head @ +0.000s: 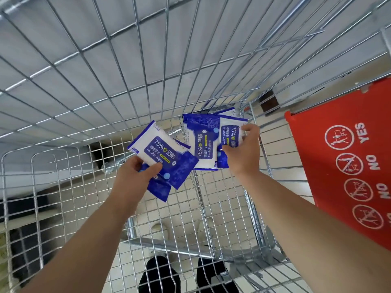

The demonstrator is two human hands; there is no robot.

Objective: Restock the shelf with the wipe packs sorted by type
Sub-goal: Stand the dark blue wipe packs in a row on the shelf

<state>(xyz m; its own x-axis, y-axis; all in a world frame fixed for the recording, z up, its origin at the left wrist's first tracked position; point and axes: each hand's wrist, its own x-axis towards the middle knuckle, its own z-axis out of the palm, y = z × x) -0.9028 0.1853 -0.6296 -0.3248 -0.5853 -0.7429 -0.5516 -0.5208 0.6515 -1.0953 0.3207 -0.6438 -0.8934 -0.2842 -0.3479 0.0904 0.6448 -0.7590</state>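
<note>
Near the centre of the frame, the left hand (pixel 135 176) grips two blue-and-white alcohol wipe packs, thumb pressed across the top pack (pixel 163 153); the lower pack (pixel 159 189) juts out beneath it, towards the bottom of the frame; just right of centre, the right hand (pixel 243 151) pinches a third pack (pixel 229 136) by its edge, fingers curled over it; a fourth pack (pixel 203 149) sits beside it, partly overlapped, in the corner of the wire cart (pixel 84 102); a red flap (pixel 342 166) with YES and NO signs fills the right edge; dark shoes (pixel 160 273) show through the mesh at the bottom.
</note>
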